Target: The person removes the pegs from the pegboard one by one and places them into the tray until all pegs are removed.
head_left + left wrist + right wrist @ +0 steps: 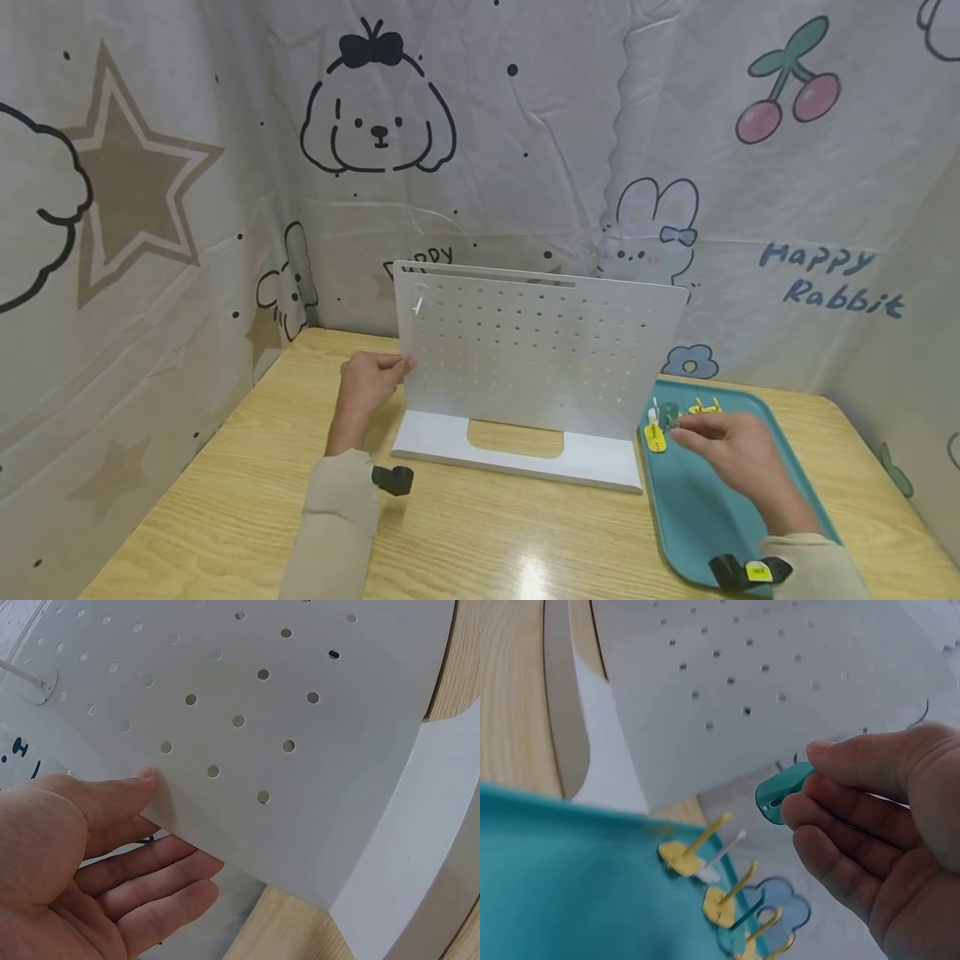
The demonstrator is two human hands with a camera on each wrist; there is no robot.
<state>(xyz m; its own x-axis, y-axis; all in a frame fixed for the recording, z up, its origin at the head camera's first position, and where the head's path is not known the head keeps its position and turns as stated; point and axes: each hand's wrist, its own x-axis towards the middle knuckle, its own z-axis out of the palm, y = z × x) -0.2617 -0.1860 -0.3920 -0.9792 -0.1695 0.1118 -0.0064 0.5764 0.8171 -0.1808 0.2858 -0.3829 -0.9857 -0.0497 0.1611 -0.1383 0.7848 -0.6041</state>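
A white pegboard (525, 358) stands upright on its base. My left hand (371, 383) holds its left edge, with the thumb on the front face and the fingers behind. Near the board's upper left corner hangs a white hook (418, 302). Over the tray's far end, my right hand (731, 450) pinches a green hook (780, 791) between thumb and fingers; its flat backing shows in the right wrist view, while part of it is hidden by the fingers. Below that hand lie more hooks: a yellow hook (655, 435), a white one, a green one and others in yellow.
The blue-green tray (708, 525) with a raised rim sits right of the board on the wooden table (457, 533). The board's white base (592, 462) has a cutout in its middle. A printed curtain (517, 192) hangs close behind the table and along both sides.
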